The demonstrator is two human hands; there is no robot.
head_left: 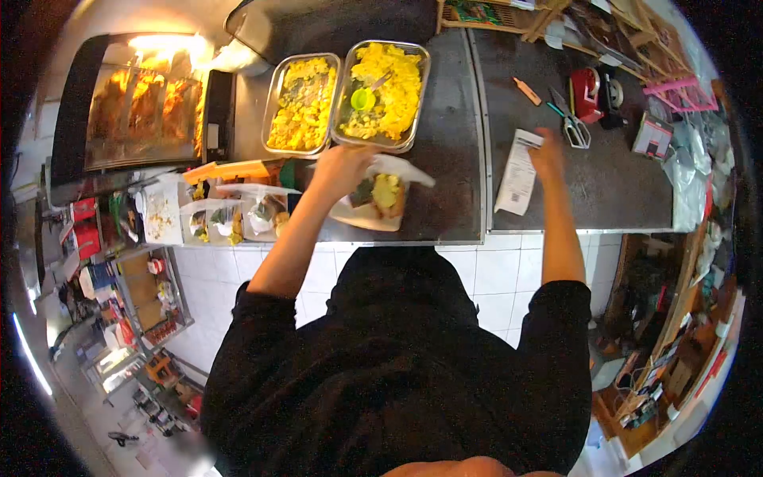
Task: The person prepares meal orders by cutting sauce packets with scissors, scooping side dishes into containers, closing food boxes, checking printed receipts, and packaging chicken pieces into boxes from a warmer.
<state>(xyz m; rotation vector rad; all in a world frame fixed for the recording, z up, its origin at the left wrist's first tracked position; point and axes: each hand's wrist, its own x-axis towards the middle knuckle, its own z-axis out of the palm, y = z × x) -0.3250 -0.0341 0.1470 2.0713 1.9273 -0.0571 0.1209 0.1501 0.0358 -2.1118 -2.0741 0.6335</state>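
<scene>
My left hand (343, 170) is closed at the upper left edge of a white paper wrapper (417, 175). Inside the wrapper a yellow, egg-like filling (387, 191) shows with something dark green, perhaps a leaf; the fingertips are partly hidden. On the right, my right hand (548, 159) pinches the upper right edge of a long printed paper slip (517, 176). That hand is somewhat blurred, and the slip hangs over or lies on the dark counter (445, 211); I cannot tell which.
Two metal trays (270, 103) of yellow food stand behind my left hand, a green cup (362, 99) in the right one. Several wrapped portions (262, 213) line the left. A lit glass cabinet (143, 111) glows beyond. Scissors (574, 131), a marker (526, 91) and a red device (586, 94) lie right.
</scene>
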